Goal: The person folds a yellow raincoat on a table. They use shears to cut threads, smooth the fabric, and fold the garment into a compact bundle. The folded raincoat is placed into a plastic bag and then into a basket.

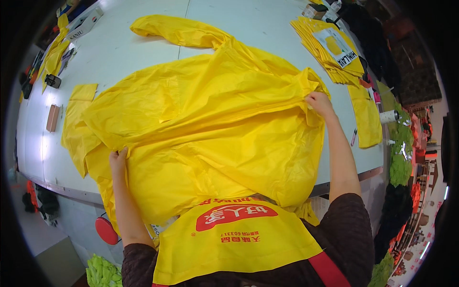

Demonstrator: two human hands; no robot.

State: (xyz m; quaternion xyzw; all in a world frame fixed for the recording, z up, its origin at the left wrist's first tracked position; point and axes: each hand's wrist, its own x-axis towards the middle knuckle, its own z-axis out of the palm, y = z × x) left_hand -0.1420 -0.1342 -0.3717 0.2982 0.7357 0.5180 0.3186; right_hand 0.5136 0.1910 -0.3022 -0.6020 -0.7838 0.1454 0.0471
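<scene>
A large yellow raincoat-like garment (205, 110) of thin, shiny fabric lies spread across the white table (119, 43) before me. One sleeve reaches toward the far left, and the near part hangs over the table's front edge. My left hand (118, 160) pinches the fabric at the left end of a long fold. At the right end of that fold, my right hand (319, 103) grips the bunched cloth near the garment's right side. Between both hands the fold runs taut. The fingertips of each hand are partly covered by cloth.
Stacked folded yellow garments (320, 48) with a printed sheet lie far right, by a yellow piece (366, 115) and a white thread cone (389, 116). On the left are a brown box (53, 118), a black object (52, 81) and a white carton (86, 24). A red round stool (106, 231) stands below the edge.
</scene>
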